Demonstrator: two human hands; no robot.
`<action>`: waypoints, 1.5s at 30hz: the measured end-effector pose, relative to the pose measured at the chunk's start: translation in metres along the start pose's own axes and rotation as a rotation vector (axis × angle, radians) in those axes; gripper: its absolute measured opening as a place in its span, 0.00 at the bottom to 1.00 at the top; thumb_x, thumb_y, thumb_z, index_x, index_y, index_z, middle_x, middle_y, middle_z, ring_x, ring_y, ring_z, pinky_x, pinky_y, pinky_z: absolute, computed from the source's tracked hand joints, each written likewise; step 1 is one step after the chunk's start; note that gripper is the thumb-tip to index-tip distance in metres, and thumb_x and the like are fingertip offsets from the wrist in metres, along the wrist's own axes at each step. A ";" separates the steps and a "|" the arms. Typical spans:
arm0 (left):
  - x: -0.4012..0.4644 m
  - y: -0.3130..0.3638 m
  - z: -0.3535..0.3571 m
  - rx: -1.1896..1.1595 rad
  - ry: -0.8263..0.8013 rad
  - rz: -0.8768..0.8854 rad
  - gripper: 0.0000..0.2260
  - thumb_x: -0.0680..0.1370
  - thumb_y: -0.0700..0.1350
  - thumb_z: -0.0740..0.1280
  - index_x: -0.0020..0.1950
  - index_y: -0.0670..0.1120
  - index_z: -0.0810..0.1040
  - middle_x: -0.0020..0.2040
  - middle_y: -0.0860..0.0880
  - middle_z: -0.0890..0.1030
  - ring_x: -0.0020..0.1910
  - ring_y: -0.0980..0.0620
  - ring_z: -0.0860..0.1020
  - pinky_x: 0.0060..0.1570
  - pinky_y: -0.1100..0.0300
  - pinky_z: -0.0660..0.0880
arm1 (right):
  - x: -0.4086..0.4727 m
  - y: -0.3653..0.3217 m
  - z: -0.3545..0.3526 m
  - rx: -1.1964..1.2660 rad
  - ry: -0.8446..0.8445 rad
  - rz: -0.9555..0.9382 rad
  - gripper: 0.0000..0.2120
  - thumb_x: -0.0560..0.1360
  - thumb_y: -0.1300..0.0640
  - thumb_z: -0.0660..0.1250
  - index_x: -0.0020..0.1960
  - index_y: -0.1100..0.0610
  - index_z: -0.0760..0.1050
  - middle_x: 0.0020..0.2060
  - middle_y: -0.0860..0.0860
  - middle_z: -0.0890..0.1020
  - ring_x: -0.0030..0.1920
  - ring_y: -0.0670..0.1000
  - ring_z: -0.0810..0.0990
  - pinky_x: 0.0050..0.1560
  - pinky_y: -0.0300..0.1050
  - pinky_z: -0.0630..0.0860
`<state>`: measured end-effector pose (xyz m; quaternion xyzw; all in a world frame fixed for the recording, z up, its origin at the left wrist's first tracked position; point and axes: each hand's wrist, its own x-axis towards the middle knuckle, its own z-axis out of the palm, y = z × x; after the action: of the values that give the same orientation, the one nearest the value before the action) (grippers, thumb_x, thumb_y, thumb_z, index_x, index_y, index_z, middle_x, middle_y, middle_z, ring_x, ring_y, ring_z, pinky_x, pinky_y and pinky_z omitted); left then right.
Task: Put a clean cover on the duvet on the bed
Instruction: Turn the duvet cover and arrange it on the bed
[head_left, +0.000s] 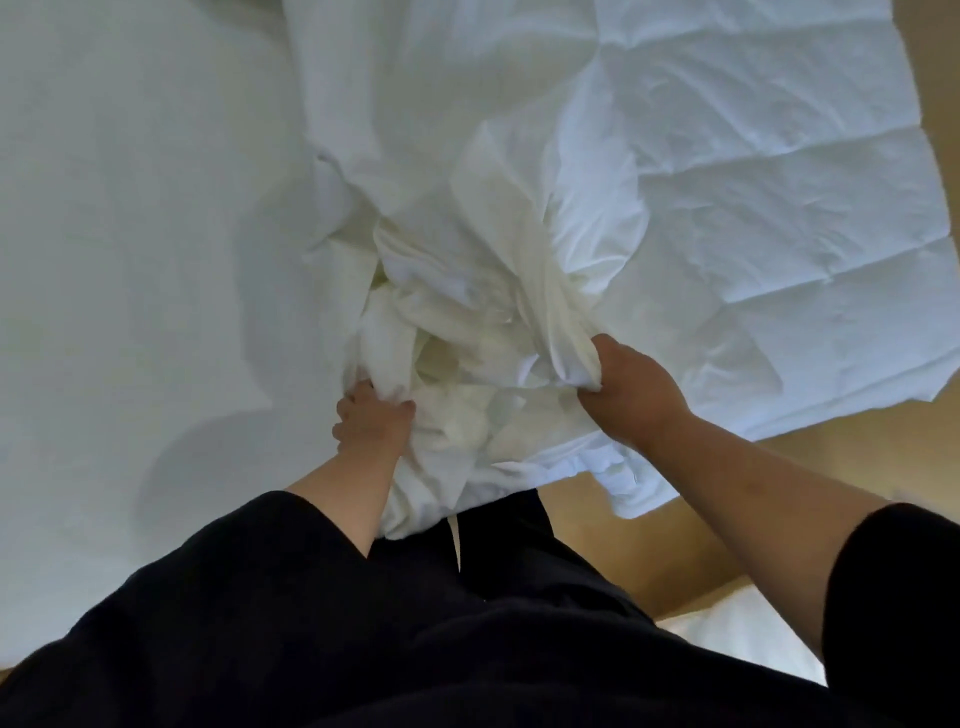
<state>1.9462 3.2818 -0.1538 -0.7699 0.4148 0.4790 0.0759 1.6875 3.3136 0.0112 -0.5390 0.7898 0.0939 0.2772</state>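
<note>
The cover (467, 322) is lying in a big crumpled heap at the near edge of the bed (119, 234), right in front of the person. It is sitting bunched up on top of the duvet (779, 171), which is spreading flat across the bed toward the far right, with its stitched squares showing. One corner of the duvet is hanging over the bed's edge above the tan floor (597, 525).

The left hand (371, 415) is gripping a fold on the left side of the heap, with its fingers (358, 387) curling into the cloth. The right hand (623, 389) is clenching a twisted bunch on the right side, and its fingers are mostly hiding in the fabric.

I think the person is hunting for the opening or the corners of the cover. Here is what could go wrong. The cover is so scrunched that the hands may be holding the wrong layers, so it could go on twisted or inside out. Everything is white, so it is easy to be grabbing the duvet along with the cover by mistake. Pulling hard could be dragging the duvet off the bed, since that corner is already hanging down. A loose end is dangling near the person's dark clothes (415, 623) and could be slipping to the floor and getting dirty.
</note>
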 end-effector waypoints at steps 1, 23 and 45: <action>0.002 -0.001 -0.001 -0.108 0.050 0.008 0.35 0.75 0.59 0.69 0.78 0.51 0.61 0.72 0.43 0.65 0.67 0.37 0.69 0.63 0.44 0.69 | -0.001 0.001 -0.005 0.010 0.003 0.011 0.12 0.77 0.55 0.64 0.59 0.55 0.71 0.44 0.50 0.78 0.44 0.56 0.77 0.43 0.49 0.72; -0.074 -0.072 -0.287 0.266 0.527 0.348 0.16 0.79 0.54 0.68 0.48 0.41 0.71 0.43 0.41 0.76 0.43 0.41 0.76 0.40 0.53 0.67 | -0.018 -0.016 -0.098 0.060 0.215 -0.017 0.06 0.78 0.58 0.62 0.55 0.55 0.71 0.43 0.54 0.78 0.42 0.59 0.74 0.44 0.50 0.70; -0.100 -0.094 -0.186 0.297 0.030 0.428 0.20 0.81 0.54 0.63 0.72 0.51 0.70 0.69 0.48 0.71 0.65 0.48 0.73 0.63 0.54 0.72 | -0.097 -0.103 -0.110 0.334 0.009 -0.261 0.10 0.75 0.48 0.74 0.55 0.45 0.80 0.47 0.41 0.84 0.49 0.45 0.82 0.46 0.39 0.74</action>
<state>2.1184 3.3032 -0.0020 -0.6521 0.6352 0.4063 0.0789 1.7689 3.3004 0.1697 -0.5837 0.7192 -0.0774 0.3688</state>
